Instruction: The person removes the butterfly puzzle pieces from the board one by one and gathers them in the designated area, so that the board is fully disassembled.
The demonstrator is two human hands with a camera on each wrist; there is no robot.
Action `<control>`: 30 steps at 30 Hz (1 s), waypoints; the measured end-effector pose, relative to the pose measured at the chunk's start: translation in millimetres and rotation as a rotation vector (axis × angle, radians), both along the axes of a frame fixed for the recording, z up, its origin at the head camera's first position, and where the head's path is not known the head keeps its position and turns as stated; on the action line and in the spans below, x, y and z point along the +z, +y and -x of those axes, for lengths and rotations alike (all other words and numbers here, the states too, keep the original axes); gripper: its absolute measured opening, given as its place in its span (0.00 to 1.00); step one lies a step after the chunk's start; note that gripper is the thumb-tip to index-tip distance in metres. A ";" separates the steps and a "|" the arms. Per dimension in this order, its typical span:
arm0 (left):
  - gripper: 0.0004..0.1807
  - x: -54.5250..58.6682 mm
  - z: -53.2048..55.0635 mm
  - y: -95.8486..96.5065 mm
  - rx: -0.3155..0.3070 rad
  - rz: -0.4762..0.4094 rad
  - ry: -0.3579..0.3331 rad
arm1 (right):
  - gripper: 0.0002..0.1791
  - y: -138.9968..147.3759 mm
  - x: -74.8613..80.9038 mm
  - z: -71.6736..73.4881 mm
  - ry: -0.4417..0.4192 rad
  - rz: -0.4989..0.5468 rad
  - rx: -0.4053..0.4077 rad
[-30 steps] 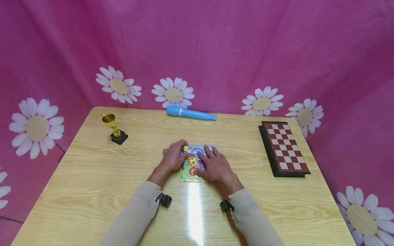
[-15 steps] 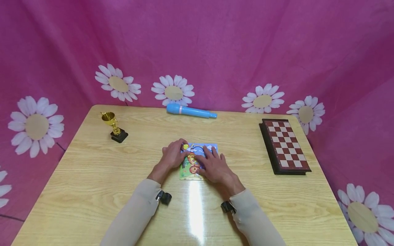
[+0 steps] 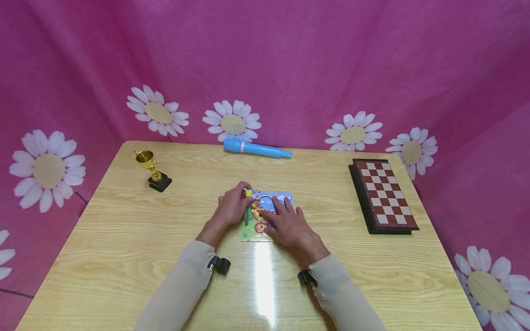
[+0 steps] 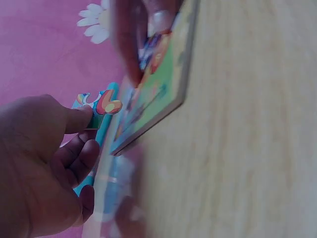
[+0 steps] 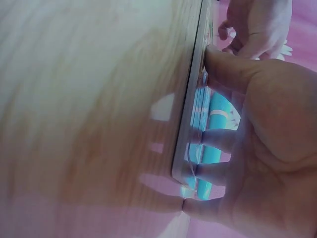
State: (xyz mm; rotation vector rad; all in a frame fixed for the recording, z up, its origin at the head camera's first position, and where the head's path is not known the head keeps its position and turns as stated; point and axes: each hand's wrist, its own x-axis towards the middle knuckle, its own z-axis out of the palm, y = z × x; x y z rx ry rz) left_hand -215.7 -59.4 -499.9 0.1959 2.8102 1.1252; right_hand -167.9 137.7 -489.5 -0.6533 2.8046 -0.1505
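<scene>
One flat, multicoloured jigsaw piece [image 3: 249, 193], head view: I see it raised since earlier above one corner of the rectangular printed puzzle board [image 3: 250, 232]. Left wrist: left hand [image 4: 44, 158] pinching it. Right wrist: right hand [image 5: 275, 141], grasping nothing, touching the board.

On my feed the table [image 3: 103, 257] shows smooth wood grain, glossy enough to throw back a white streak. I see bare-looking wood along the edge of the puzzle board [image 3: 268, 202], under a smooth printed face. The blue microphone [image 3: 257, 149] looks like sleek plastic; the trophy [image 3: 155, 174] shines like gold metal. I read the curtain [image 3: 265, 55] and sleeves [image 3: 180, 285] as matt cloth.
</scene>
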 end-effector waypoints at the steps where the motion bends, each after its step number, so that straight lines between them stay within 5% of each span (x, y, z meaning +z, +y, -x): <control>1: 0.13 1.9 0.2 -1.9 0.005 -0.017 -0.007 | 0.29 0.2 0.0 0.0 0.001 0.003 0.000; 12: 0.14 7.5 3.4 -44.9 0.054 -0.075 -0.025 | 0.29 4.1 2.9 -1.1 -0.006 0.058 0.007; 30: 0.16 4.2 0.9 -102.6 0.116 0.015 -0.081 | 0.29 4.5 -0.1 -1.5 -0.017 0.057 0.000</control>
